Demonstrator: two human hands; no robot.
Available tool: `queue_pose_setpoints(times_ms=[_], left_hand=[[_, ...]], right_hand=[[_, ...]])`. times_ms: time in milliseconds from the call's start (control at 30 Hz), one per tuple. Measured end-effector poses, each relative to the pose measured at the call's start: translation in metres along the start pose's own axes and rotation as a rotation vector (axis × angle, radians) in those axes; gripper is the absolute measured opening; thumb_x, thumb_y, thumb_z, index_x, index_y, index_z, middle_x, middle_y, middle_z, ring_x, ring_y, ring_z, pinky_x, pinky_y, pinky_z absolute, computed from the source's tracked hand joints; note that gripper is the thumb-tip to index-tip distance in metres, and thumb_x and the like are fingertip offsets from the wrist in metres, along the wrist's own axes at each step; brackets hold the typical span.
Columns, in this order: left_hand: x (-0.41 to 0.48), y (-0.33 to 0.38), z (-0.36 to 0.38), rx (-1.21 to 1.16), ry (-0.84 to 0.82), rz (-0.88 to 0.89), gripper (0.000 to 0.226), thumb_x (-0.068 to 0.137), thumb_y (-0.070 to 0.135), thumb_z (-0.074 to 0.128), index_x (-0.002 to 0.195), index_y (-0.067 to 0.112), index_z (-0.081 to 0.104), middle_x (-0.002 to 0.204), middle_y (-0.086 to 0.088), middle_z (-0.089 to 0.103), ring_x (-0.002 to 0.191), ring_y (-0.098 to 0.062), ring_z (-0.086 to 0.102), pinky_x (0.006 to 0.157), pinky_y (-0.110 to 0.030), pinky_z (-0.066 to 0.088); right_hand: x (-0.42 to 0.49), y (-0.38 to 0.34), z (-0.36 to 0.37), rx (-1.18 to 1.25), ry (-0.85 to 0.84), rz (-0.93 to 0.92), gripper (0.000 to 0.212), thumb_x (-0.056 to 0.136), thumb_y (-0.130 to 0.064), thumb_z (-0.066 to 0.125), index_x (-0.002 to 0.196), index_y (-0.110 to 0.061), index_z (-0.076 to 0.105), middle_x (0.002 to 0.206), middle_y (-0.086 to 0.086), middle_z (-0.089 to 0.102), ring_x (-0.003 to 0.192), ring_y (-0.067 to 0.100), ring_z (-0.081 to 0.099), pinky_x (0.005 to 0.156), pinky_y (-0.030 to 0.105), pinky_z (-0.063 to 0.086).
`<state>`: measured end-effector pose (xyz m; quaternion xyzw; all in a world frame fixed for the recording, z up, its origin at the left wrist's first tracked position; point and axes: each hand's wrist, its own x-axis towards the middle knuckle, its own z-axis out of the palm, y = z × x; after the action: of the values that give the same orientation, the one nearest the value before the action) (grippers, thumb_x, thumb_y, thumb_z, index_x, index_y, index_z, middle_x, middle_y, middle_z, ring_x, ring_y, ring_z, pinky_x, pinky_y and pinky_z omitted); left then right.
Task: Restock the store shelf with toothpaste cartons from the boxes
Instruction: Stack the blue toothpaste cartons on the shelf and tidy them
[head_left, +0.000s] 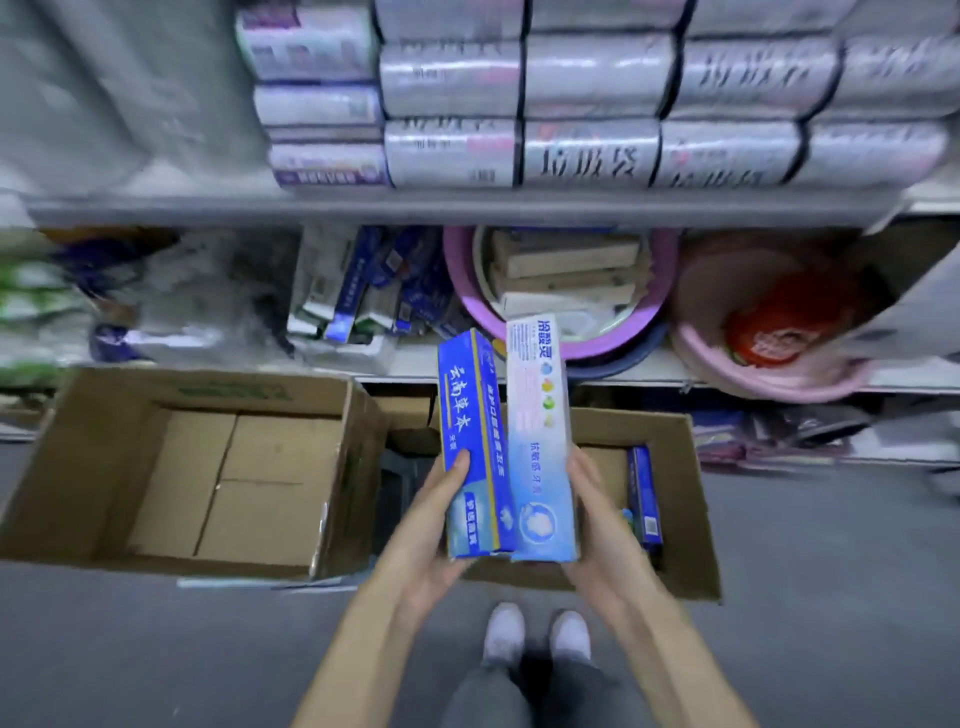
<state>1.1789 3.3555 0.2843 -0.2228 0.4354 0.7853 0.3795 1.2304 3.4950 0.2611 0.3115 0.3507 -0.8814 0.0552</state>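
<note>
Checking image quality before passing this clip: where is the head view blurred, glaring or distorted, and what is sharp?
Head view: the dark blue carton in the left hand and the pale blue carton in the right hand are sharp, print legible; the wrapped packs on the upper shelf are smeared, glare-streaked and bowed by the wide angle; the left edge is blurred.

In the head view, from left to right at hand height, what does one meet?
Open cardboard box, left hand, dark blue carton, pale blue carton, right hand, blue carton in the second box.
</note>
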Motion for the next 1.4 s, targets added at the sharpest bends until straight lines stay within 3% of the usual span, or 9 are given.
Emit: queue_pose_setpoints(times_ms=[400, 567, 733, 833, 967, 1067, 1167, 1233, 1400], left_hand=[[-0.104, 0.072, 0.108, 0.250, -0.307, 0.000, 0.058, 0.084, 0.048, 0.055, 0.136, 0.024, 0.048, 0.120, -0.008, 0.068, 0.103, -0.025, 0.069, 0.067, -0.038, 0.059], [-0.124, 0.088, 0.154, 0.257, -0.308, 0.178, 0.047, 0.085, 0.039, 0.059, 0.129, 0.024, 0.050, 0.113, -0.008, 0.071, 0.093, -0.023, 0.071, 0.069, -0.038, 0.060], [-0.132, 0.104, 0.194, 0.386, -0.257, 0.350, 0.030, 0.091, 0.024, 0.061, 0.119, 0.014, 0.058, 0.101, -0.012, 0.074, 0.077, -0.024, 0.071, 0.061, -0.034, 0.059], [-0.135, 0.111, 0.213, 0.430, -0.266, 0.361, 0.027, 0.090, 0.024, 0.062, 0.111, 0.006, 0.064, 0.100, -0.016, 0.073, 0.075, -0.025, 0.070, 0.063, -0.035, 0.057], [-0.139, 0.123, 0.225, 0.409, -0.313, 0.398, 0.022, 0.090, 0.025, 0.061, 0.109, 0.013, 0.063, 0.099, -0.013, 0.074, 0.074, -0.022, 0.071, 0.062, -0.034, 0.057], [-0.142, 0.132, 0.230, 0.385, -0.330, 0.410, 0.026, 0.090, 0.028, 0.060, 0.114, 0.019, 0.061, 0.102, -0.008, 0.073, 0.081, -0.022, 0.070, 0.072, -0.040, 0.057], [-0.146, 0.138, 0.238, 0.379, -0.326, 0.393, 0.031, 0.090, 0.036, 0.059, 0.119, 0.026, 0.057, 0.112, -0.007, 0.071, 0.104, -0.033, 0.066, 0.092, -0.059, 0.049], [-0.148, 0.142, 0.241, 0.374, -0.336, 0.380, 0.030, 0.091, 0.037, 0.057, 0.119, 0.027, 0.056, 0.108, -0.007, 0.073, 0.099, -0.032, 0.068, 0.091, -0.060, 0.049], [-0.149, 0.151, 0.238, 0.444, -0.378, 0.357, 0.029, 0.093, 0.041, 0.053, 0.121, 0.033, 0.053, 0.102, -0.001, 0.075, 0.089, -0.024, 0.072, 0.078, -0.051, 0.058]], right_hand=[[-0.119, -0.106, 0.068, -0.076, -0.111, -0.288, 0.046, 0.090, -0.030, 0.051, 0.135, -0.025, 0.048, 0.122, 0.007, 0.066, 0.105, 0.023, 0.067, 0.079, 0.038, 0.058], [-0.146, -0.150, 0.078, -0.055, -0.038, -0.436, 0.057, 0.072, -0.022, 0.068, 0.126, -0.006, 0.056, 0.113, 0.015, 0.069, 0.091, 0.026, 0.069, 0.073, 0.037, 0.059], [-0.164, -0.195, 0.094, -0.100, -0.016, -0.523, 0.086, 0.035, -0.033, 0.094, 0.109, 0.000, 0.066, 0.108, 0.027, 0.065, 0.094, 0.036, 0.061, 0.094, 0.058, 0.045], [-0.167, -0.212, 0.103, -0.009, 0.031, -0.567, 0.098, 0.022, -0.036, 0.096, 0.105, 0.002, 0.060, 0.095, 0.023, 0.067, 0.081, 0.031, 0.065, 0.081, 0.049, 0.054], [-0.170, -0.230, 0.113, 0.012, 0.156, -0.618, 0.075, 0.051, -0.043, 0.082, 0.106, -0.002, 0.052, 0.080, 0.009, 0.070, 0.067, 0.019, 0.068, 0.061, 0.032, 0.057], [-0.167, -0.240, 0.115, -0.061, 0.202, -0.660, 0.079, 0.052, -0.066, 0.077, 0.108, -0.015, 0.055, 0.095, 0.007, 0.071, 0.082, 0.022, 0.069, 0.074, 0.039, 0.057], [-0.164, -0.252, 0.120, -0.031, 0.125, -0.677, 0.031, 0.085, -0.039, 0.060, 0.114, -0.030, 0.054, 0.105, 0.000, 0.071, 0.094, 0.022, 0.069, 0.085, 0.044, 0.054], [-0.162, -0.259, 0.126, 0.000, 0.079, -0.670, 0.031, 0.088, -0.031, 0.058, 0.119, -0.024, 0.056, 0.109, 0.006, 0.071, 0.096, 0.025, 0.069, 0.086, 0.048, 0.055], [-0.168, -0.277, 0.133, -0.023, -0.013, -0.660, 0.018, 0.095, -0.012, 0.052, 0.110, -0.015, 0.060, 0.088, 0.007, 0.074, 0.070, 0.018, 0.071, 0.057, 0.031, 0.057]])
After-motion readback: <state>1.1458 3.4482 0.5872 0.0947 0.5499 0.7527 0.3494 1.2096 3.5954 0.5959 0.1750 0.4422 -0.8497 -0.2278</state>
